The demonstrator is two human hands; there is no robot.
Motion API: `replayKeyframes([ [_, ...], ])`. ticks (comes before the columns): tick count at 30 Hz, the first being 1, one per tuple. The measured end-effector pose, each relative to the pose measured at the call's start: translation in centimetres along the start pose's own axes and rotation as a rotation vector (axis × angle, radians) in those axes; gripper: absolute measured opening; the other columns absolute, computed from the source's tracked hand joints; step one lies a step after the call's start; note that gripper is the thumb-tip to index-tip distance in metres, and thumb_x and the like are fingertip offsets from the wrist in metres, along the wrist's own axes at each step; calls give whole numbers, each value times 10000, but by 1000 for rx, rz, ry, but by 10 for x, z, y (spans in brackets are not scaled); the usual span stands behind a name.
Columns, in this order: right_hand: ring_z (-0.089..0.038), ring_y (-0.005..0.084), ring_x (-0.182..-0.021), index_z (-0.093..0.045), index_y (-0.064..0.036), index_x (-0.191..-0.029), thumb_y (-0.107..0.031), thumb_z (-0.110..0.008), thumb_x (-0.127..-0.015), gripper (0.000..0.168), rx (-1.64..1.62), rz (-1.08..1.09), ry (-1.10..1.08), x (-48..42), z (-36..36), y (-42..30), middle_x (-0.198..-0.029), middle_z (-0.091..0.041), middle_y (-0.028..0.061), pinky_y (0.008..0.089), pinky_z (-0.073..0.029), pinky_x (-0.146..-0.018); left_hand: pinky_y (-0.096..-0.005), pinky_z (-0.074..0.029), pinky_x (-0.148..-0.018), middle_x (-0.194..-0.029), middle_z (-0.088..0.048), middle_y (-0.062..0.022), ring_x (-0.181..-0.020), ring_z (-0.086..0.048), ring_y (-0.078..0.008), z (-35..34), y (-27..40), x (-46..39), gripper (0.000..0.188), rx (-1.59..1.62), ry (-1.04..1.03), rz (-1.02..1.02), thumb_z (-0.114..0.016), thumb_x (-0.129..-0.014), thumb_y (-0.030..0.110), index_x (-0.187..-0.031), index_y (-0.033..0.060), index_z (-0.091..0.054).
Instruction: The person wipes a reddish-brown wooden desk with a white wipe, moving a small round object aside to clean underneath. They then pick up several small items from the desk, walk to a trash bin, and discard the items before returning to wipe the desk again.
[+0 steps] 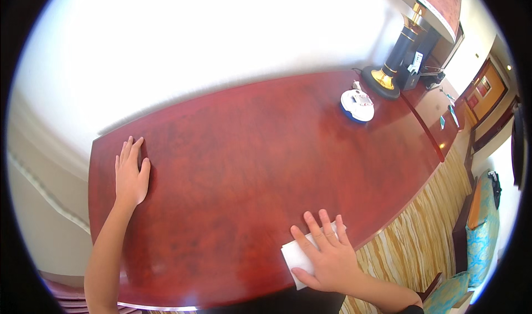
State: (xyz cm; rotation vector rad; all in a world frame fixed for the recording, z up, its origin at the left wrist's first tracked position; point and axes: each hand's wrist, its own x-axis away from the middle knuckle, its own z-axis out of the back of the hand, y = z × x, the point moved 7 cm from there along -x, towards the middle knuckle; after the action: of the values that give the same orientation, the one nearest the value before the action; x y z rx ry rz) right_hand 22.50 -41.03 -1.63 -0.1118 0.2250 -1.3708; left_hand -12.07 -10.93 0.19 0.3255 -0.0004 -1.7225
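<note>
My left hand [132, 177] rests palm down on the left part of a glossy reddish-brown wooden desk [232, 164], with nothing in it. Near the desk's front edge on the right, my right hand [328, 256] presses flat on a folded white tissue or cloth [297, 258], its fingers spread. Part of the white piece is hidden under the palm; its left corner and a bit by the fingertips show. Farther back on the desktop sits a round white device with a blue base [358, 105], apart from both hands.
A table lamp with a black and gold column [395, 58] stands at the back right beside a black holder [409, 79]. A white wall [208, 31] runs behind the desk. Striped carpet [415, 218] and a chair with turquoise upholstery [482, 231] are at the right.
</note>
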Motion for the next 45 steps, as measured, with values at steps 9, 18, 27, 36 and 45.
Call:
replayKeyframes([
  [9,-256,580,-1525,-434,-80,-1609,-540,-564,-1007,768,58,37,-78,-42,11,19,-1696,-276,280,756,-236,-1172,-523,-167,-1314,-1719,-323,-176,-1609,-256,-348,3,5,3,571,2,-1,-2,-504,-1038,263,-1587,115,-458],
  [18,-230,553,-1556,-390,-79,-1632,-500,-536,-1042,739,41,113,27,-124,11,36,-1699,-270,281,730,-203,-1210,-525,-163,-1314,-1716,-323,-187,-1609,-254,-356,4,7,2,578,10,-6,5,-504,-1030,240,-1586,92,-452],
  [27,-178,482,-1604,-364,-92,-1648,-526,-462,-1074,727,72,113,137,-234,-4,61,-1722,-263,243,671,-163,-1266,-536,-161,-1312,-1720,-311,-190,-1614,-239,-362,4,8,3,584,6,-17,-3,-513,-1025,223,-1587,78,-446],
  [36,-94,415,-1638,-284,-135,-1691,-566,-383,-1095,742,77,36,66,-305,-10,78,-1759,-197,202,612,-95,-1307,-537,-160,-1311,-1722,-305,-191,-1614,-237,-362,4,5,2,591,20,-14,-3,-523,-1019,216,-1588,75,-445],
  [45,-127,362,-1640,-320,-166,-1680,-558,-366,-1104,698,55,-27,52,-358,-11,99,-1756,-237,147,590,-102,-1318,-530,-146,-1315,-1717,-309,-199,-1612,-235,-366,7,11,3,605,40,-21,5,-526,-1011,230,-1590,73,-444],
])
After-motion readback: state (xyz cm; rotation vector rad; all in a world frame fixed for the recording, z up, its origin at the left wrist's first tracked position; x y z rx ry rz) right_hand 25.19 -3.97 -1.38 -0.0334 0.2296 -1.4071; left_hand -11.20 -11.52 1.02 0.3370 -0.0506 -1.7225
